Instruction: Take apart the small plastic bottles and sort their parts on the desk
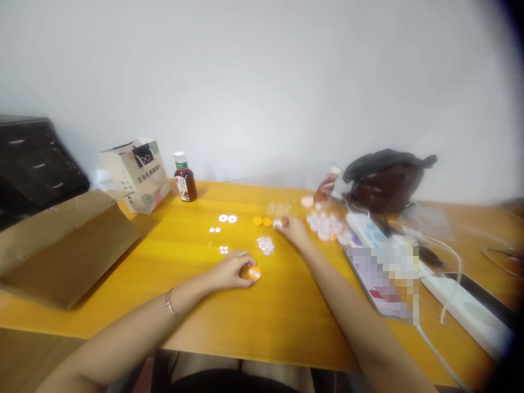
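Observation:
My left hand (pixel 234 271) rests on the yellow table, thumb and fingers closed on the edge of a small round orange disc (pixel 255 272) with white on its face. Farther out, my right hand (pixel 293 230) pinches at a small whitish round piece (pixel 277 223); blur hides its details. Two orange discs (pixel 262 221) lie just left of that piece. Between the hands sits a small pile of white patterned pieces (pixel 266 245). Left of them lie two white rings (pixel 227 218), two smaller white pieces (pixel 215 230) and a cluster of tiny white dots (pixel 224 249).
Clear pieces (pixel 279 208) and a heap of pale round pieces (pixel 325 224) lie beyond and right of my right hand. A phone (pixel 374 284), power strip (pixel 368 232) and cables line the right. Left stand a cardboard box (pixel 69 245), paper bag (pixel 143 174) and dark bottle (pixel 185 180).

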`<action>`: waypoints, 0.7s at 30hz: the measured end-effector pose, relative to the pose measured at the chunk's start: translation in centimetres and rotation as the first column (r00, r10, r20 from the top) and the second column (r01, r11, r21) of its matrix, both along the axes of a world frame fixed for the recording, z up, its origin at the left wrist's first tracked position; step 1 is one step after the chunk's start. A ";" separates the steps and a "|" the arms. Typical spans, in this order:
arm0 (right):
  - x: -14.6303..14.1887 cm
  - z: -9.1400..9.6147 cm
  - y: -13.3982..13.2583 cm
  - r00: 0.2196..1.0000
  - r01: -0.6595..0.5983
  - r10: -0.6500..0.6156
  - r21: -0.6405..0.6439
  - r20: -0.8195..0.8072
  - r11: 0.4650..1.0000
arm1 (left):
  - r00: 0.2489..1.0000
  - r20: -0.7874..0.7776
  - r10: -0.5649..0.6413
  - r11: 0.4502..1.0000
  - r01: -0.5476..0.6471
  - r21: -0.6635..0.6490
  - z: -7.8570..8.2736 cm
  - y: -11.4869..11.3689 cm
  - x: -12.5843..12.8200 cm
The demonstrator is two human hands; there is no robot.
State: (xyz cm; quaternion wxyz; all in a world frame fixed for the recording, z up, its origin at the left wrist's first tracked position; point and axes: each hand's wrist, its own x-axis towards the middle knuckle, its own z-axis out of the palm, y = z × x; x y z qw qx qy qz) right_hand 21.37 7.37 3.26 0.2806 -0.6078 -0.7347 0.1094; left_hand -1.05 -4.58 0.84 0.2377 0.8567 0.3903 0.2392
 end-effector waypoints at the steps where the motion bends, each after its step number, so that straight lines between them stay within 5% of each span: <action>1: -0.1 0.1 -0.3 1.000 -0.007 0.007 0.007 -0.017 1.000 | 1.000 -0.001 -0.003 1.000 0.003 0.000 0.0 0.0 0.0; 6: -1.1 0.1 -4.1 0.985 -0.142 0.140 -0.007 -0.103 0.990 | 1.000 -0.002 -0.007 1.000 0.007 0.007 0.0 0.0 0.0; 9: -1.7 -0.7 -7.7 0.884 -0.422 0.391 -0.077 -0.257 0.903 | 1.000 -0.005 -0.015 1.000 0.015 0.012 0.0 0.1 0.0; 12: -2.0 -1.6 -10.2 0.822 -0.537 0.483 -0.127 -0.302 0.834 | 0.999 0.005 -0.036 0.999 0.036 0.008 -0.1 0.2 -0.2; 21: -2.2 -1.9 -10.2 0.755 -0.642 0.562 -0.209 -0.339 0.737 | 0.998 0.019 -0.052 0.998 0.053 -0.037 -0.5 0.7 -0.7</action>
